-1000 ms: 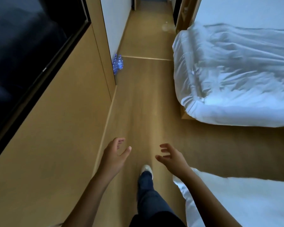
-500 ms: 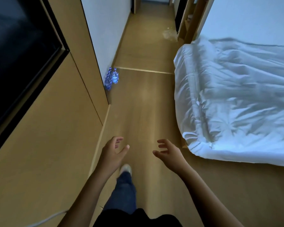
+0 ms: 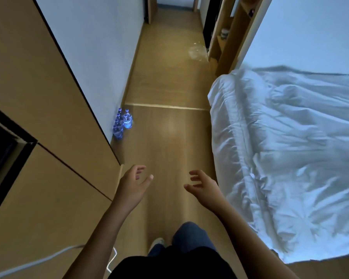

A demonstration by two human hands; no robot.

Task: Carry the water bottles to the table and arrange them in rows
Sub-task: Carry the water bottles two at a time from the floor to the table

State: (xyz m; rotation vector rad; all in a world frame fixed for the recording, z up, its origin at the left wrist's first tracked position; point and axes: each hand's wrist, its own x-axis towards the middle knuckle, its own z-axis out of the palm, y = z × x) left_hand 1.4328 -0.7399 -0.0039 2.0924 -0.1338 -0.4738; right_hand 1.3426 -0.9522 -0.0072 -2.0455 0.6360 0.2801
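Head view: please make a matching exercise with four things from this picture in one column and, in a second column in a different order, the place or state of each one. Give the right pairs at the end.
Things
1. water bottles
2. left hand
3. bed
4. white cable

Place or state
A. covered with a rumpled white sheet, on the right side
B. lying on the floor at the lower left
C. standing on the floor against the white wall
D. empty, fingers loosely spread, held out in front

Pairs: 1-C, 2-D, 3-A, 4-B
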